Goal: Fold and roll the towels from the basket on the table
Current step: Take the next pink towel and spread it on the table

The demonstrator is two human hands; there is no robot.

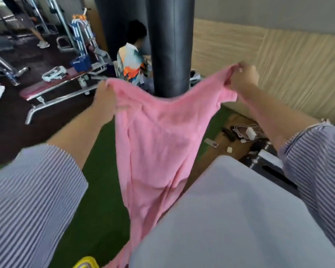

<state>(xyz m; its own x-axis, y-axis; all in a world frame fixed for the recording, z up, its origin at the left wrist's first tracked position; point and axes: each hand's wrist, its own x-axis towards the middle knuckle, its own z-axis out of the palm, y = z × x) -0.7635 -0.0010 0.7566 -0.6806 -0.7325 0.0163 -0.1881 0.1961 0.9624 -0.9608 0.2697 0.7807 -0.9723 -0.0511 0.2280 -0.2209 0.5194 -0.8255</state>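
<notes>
Left hand (104, 97) is pinching one top corner of the pink terry-cloth towel (153, 140); right hand (244, 76) is pinching the other, the towel hanging in mid-air. Judgement: tension the top edge, level the corners, then lower onto the pale grey-blue worktop (240, 219). Green floor below, black punching bag (169, 45) behind.

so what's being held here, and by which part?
A pink towel, hanging down, gripped at its top edge: left hand on one corner, right hand on the other.

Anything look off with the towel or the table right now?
Nothing damaged or spilled. The pink towel hangs from the left hand and right hand, sagging and bunched in the middle, beside the table rather than spread on it.
</notes>
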